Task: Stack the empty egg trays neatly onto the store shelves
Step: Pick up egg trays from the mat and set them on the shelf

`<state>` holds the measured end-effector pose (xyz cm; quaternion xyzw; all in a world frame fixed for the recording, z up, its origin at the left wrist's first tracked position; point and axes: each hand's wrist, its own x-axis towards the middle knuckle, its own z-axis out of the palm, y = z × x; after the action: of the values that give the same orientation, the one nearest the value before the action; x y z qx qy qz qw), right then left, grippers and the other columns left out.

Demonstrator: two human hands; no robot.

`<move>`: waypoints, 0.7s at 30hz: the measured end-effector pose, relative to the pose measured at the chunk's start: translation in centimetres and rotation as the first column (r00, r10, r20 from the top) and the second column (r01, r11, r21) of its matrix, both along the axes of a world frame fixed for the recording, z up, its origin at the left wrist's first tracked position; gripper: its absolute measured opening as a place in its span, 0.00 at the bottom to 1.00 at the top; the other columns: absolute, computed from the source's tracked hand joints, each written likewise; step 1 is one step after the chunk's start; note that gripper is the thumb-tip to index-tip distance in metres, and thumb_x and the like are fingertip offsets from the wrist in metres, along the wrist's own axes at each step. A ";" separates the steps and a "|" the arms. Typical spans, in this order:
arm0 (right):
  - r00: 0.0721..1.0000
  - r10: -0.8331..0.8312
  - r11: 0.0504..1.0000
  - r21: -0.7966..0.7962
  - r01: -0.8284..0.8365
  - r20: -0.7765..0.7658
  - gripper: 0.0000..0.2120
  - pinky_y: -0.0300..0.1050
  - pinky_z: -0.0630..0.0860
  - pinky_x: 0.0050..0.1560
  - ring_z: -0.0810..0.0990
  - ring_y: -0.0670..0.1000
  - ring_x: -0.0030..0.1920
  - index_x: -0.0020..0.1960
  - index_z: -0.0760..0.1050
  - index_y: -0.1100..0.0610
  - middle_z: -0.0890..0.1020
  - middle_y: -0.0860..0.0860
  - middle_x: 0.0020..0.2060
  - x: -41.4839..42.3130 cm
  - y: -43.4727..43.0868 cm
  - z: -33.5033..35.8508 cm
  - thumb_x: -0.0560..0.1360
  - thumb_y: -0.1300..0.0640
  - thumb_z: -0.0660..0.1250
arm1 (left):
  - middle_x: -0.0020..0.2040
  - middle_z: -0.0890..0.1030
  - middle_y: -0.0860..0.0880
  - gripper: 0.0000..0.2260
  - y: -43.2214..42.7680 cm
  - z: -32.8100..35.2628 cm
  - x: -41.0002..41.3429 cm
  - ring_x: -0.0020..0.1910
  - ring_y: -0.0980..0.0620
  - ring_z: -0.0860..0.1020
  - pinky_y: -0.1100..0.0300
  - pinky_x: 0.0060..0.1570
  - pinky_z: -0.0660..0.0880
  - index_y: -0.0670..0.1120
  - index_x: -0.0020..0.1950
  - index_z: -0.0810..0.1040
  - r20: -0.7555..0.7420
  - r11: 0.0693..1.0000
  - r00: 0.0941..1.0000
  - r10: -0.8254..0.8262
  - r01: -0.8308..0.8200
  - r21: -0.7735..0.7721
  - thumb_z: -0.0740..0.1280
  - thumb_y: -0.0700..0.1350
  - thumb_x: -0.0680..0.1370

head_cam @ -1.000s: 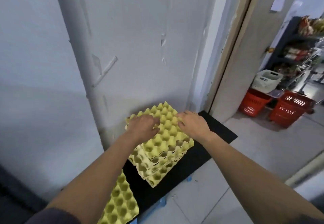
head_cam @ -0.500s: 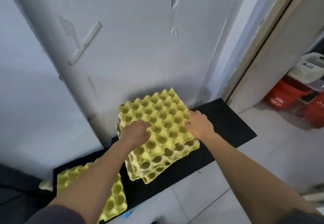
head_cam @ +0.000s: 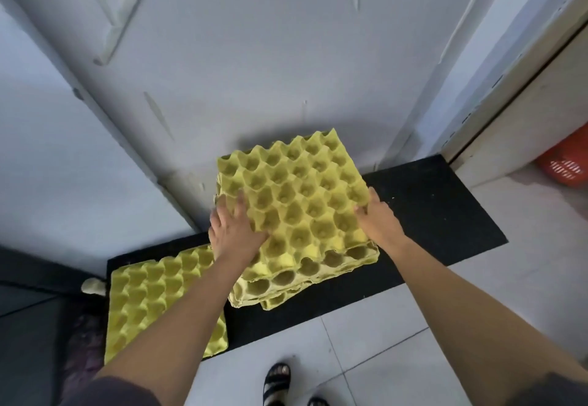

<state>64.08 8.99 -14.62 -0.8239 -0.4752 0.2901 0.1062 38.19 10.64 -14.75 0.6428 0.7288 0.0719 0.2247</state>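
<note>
A stack of yellow empty egg trays (head_cam: 296, 195) lies skewed on a black mat (head_cam: 429, 214) against the wall. The lower trays stick out at the front. My left hand (head_cam: 234, 230) lies flat on the left edge of the top tray, fingers spread. My right hand (head_cam: 378, 221) grips the top tray's right edge, with its fingertips curled over the rim. A second pile of yellow egg trays (head_cam: 152, 294) lies on the mat at the lower left, partly hidden by my left forearm.
A grey-white wall (head_cam: 286, 55) stands right behind the trays. A door frame (head_cam: 509, 71) rises at the right, with a red basket (head_cam: 569, 164) beyond it. My sandalled foot (head_cam: 276, 380) stands on the tiled floor (head_cam: 366, 358) below.
The view has tilted down and closer to the stack. Both hands have slid outward from the top tray's middle to its left and right edges.
</note>
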 end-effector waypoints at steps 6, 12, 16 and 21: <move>0.986 -0.039 0.998 0.050 0.048 -0.163 0.32 0.49 0.75 0.49 0.78 0.55 0.53 0.70 0.61 0.57 0.78 0.54 0.56 0.6 -0.2 -0.3 0.73 0.43 0.68 | 0.73 0.59 0.41 0.47 -0.4 -0.7 0.4 0.68 0.39 0.66 0.43 0.64 0.68 0.49 0.77 0.44 0.368 0.917 0.849 0.379 -0.290 -0.275 0.74 0.50 0.70; 0.997 0.008 0.978 0.208 0.008 -0.076 0.22 0.47 0.69 0.46 0.77 0.55 0.51 0.64 0.66 0.55 0.77 0.53 0.54 1.1 -0.7 2.2 0.73 0.51 0.68 | 0.72 0.61 0.41 0.40 -1.4 2.8 1.4 0.66 0.40 0.68 0.47 0.59 0.70 0.48 0.76 0.49 0.397 0.943 0.856 0.332 -0.310 -0.122 0.71 0.48 0.73; 0.996 0.023 0.926 0.377 0.010 -0.084 0.20 0.46 0.68 0.48 0.77 0.53 0.54 0.62 0.69 0.52 0.76 0.49 0.53 1.4 -1.3 6.1 0.73 0.50 0.68 | 0.72 0.60 0.42 0.38 -2.4 7.3 2.3 0.66 0.41 0.67 0.49 0.59 0.69 0.47 0.76 0.49 0.449 0.948 0.855 0.262 -0.316 0.049 0.69 0.46 0.74; 0.986 0.111 0.828 0.560 -0.022 -0.126 0.21 0.47 0.71 0.52 0.76 0.52 0.57 0.64 0.68 0.53 0.77 0.49 0.56 0.0 -2.1 11.2 0.74 0.51 0.69 | 0.71 0.61 0.42 0.37 -4.3 13.3 1.0 0.67 0.41 0.66 0.49 0.61 0.68 0.47 0.76 0.50 0.464 0.903 0.857 0.223 -0.361 0.233 0.69 0.46 0.74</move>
<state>64.03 6.93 -3.45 -0.7155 -0.5577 0.2052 0.3673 39.21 6.38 -1.45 0.5188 0.7312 0.3585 0.2601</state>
